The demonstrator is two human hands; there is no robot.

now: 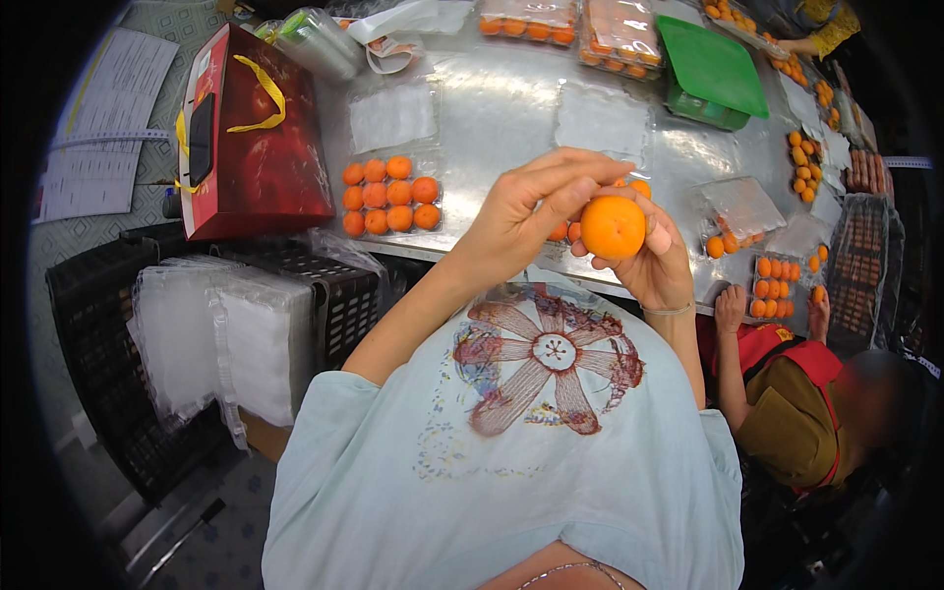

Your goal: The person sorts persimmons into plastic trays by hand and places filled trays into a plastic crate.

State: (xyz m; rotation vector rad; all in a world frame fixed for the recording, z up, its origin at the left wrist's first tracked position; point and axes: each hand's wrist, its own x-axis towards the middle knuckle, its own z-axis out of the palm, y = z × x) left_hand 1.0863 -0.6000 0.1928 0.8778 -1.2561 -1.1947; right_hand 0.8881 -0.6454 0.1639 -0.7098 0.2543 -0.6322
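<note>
A round, smooth orange-coloured fruit rests in my right hand, held up in front of my chest above the table's near edge. The fingers curl around its side and underside. My left hand reaches over from the left, fingers stretched across the top of the fruit, near the right fingertips. Whether anything thin is between the left fingertips cannot be seen. Behind my hands, more orange fruits sit in a clear plastic clamshell tray, largely hidden. To the left, an open clamshell tray holds rows of similar fruits.
A red gift bag stands at the metal table's left. Stacked clear trays lie by a black crate. A green-lidded box and filled trays are at the back. A co-worker handles fruit at right.
</note>
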